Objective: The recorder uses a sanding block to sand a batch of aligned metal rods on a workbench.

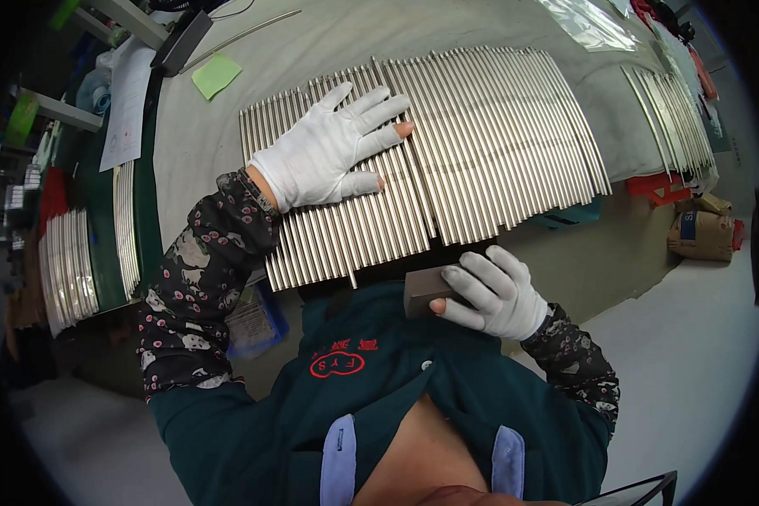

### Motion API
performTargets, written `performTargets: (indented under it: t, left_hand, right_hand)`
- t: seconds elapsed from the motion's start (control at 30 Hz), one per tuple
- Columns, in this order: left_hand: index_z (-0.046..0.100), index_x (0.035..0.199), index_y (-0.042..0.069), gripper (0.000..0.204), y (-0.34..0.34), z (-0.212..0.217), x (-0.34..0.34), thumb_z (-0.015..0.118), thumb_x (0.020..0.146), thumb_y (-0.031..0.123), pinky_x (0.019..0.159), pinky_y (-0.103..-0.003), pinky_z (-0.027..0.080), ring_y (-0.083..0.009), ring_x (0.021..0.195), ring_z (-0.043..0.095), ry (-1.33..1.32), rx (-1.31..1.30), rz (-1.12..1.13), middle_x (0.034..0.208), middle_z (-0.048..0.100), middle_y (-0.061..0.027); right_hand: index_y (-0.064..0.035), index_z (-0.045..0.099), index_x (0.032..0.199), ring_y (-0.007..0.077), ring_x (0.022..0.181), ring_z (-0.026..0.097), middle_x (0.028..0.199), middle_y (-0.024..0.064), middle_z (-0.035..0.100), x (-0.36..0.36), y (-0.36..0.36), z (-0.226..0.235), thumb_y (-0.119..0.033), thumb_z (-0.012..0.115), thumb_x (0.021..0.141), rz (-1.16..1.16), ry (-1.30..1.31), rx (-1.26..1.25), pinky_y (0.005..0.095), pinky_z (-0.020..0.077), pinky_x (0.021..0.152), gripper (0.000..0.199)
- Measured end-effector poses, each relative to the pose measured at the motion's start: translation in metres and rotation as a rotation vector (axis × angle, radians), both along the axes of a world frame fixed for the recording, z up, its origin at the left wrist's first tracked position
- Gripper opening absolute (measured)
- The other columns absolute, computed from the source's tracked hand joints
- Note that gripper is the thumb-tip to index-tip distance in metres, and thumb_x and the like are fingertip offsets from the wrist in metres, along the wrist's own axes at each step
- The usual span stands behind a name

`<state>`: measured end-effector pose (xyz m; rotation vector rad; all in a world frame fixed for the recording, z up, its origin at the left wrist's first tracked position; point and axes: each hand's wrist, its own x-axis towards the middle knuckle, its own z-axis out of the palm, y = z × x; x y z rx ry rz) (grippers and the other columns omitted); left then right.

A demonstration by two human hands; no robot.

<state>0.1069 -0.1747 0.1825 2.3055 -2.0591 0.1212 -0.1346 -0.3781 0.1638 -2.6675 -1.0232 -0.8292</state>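
A wide row of shiny metal rods point(502, 126) lies side by side on the table in front of me. My left hand point(325, 152), in a white glove with two bare fingertips showing, rests flat on the left part of the row, fingers spread. A narrow dark gap splits the row just right of that hand, and one rod juts toward me below it. Close to my body, off the row's near ends, my right hand point(499, 295) grips a dark brownish-grey rectangular block point(425, 292). It wears a white glove too, with a bare thumb tip.
A green paper slip point(217, 76) and a long thin rod point(244, 38) lie at the far left of the table. More rods point(670, 118) are stacked at the right, near a red bin point(658, 191). Other rod bundles point(67, 261) stand at the left. Clear plastic point(589, 25) lies at the back.
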Motion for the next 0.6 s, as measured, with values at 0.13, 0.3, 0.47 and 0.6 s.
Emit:
performTargets:
  t: [0.13,0.3,0.47,0.6]
  left_hand:
    - [0.027,0.149,0.019,0.076,0.005,-0.001,0.001,0.021,0.091,0.069,0.112,-0.058,0.017,-0.0382,0.14,0.026,0.0,0.006,0.001,0.153,0.027,-0.015]
    - [0.036,0.144,0.017,0.069,0.004,0.003,-0.002,0.037,0.092,0.062,0.113,-0.058,0.017,-0.0359,0.138,0.029,-0.009,-0.017,0.006,0.15,0.031,-0.0145]
    - [0.059,0.11,0.012,0.042,-0.019,0.023,-0.013,0.073,0.072,0.025,0.097,-0.048,0.04,-0.0281,0.109,0.053,0.205,-0.145,-0.089,0.114,0.055,-0.0075]
    - [0.067,0.088,0.013,0.028,-0.042,0.028,-0.019,0.08,0.064,0.012,0.074,-0.038,0.046,-0.0247,0.083,0.057,0.371,-0.08,-0.229,0.089,0.059,-0.0025]
  right_hand:
    - [-0.0237,0.05,0.117,0.0211,0.094,0.057,0.109,0.0048,0.058,-0.006,0.0,0.004,-0.033,0.069,0.083,-0.137,-0.043,0.059,0.0358,0.0467,0.072,0.04]
    - [-0.0224,0.043,0.133,0.0287,0.086,0.057,0.112,0.0151,0.053,-0.009,-0.005,0.004,-0.013,0.068,0.077,-0.318,-0.12,0.188,0.0397,0.0461,0.063,0.062]
    - [-0.0239,0.035,0.144,0.0364,0.105,0.052,0.129,0.0224,0.045,-0.021,-0.017,0.009,-0.012,0.071,0.058,-0.486,-0.121,0.186,0.0469,0.0446,0.09,0.094]
    - [-0.024,0.034,0.145,0.0368,0.11,0.049,0.13,0.0219,0.044,-0.018,-0.025,0.011,-0.011,0.07,0.06,-0.551,-0.159,0.167,0.0479,0.0445,0.091,0.093]
